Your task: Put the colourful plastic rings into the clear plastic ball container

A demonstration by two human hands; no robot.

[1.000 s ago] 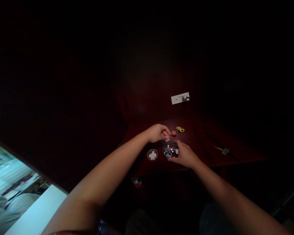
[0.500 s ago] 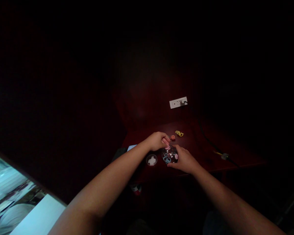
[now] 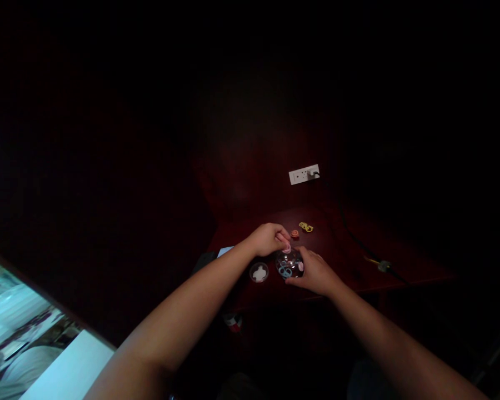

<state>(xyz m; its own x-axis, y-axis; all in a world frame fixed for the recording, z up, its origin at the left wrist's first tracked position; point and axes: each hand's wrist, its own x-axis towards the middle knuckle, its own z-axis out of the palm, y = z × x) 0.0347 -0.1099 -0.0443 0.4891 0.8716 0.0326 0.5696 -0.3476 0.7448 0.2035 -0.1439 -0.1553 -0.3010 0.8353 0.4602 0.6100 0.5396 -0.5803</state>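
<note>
On the dark red table, my right hand (image 3: 315,271) is wrapped round the side of a clear round container (image 3: 290,272). Light blue rings or hair ties (image 3: 285,271) show through its wall, with a pink piece near my right fingers. Above the container's top, my left hand (image 3: 271,239) pinches a pink hair tie (image 3: 287,249); its exact shape is partly hidden by the fingers. A round clear lid (image 3: 259,273) with a white cross-shaped mark lies left of the container. Beyond my hands are a coiled orange hair tie (image 3: 294,234) and a yellow bunch (image 3: 305,227).
A white wall socket (image 3: 304,174) holds a plug. A black cable runs down the table's right side, past a small greyish object (image 3: 384,266). A dark object with a light blue top (image 3: 225,251) sits behind my left forearm. The surroundings are very dark.
My left hand has shifted very slightly with the pink hair tie over the container's top. My right hand keeps its hold, and the view has moved a little.
</note>
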